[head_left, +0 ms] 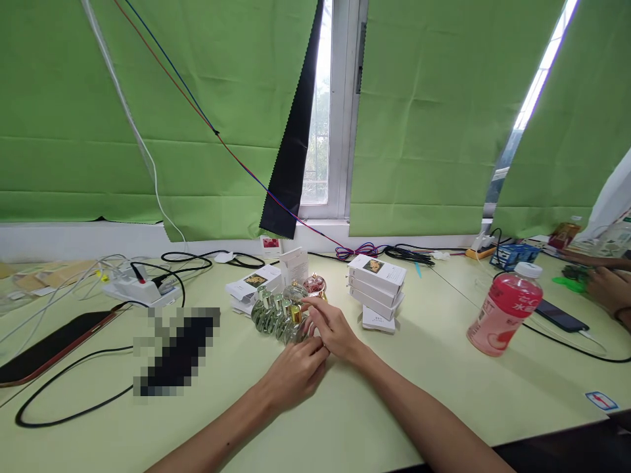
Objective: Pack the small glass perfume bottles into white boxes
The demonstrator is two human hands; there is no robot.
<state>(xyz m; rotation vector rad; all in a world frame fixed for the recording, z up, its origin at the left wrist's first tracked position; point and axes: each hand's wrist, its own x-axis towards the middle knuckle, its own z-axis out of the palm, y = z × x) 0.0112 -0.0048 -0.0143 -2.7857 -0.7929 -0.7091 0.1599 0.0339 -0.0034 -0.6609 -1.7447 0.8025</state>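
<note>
A person's bare left grip [298, 373] and bare right grip [336, 327] meet at a bunch of small, clear glass bottles [273, 323] with shiny caps [296, 313] on a pale yellow-green worktop [365, 420]. A pile of flat white card boxes [374, 289] sits just to the right. Farther right is a pink plastic drink bottle [503, 315] with a white lid [528, 270]. Green cloth sheets [428, 118] hang behind.

Just beyond your left hand [297, 369], the bottles [272, 323] look glassy and glossy (their caps [296, 314] shine like polished metal); past your right hand [338, 328], the boxes [377, 286] look like smooth, matt paperboard.
</note>
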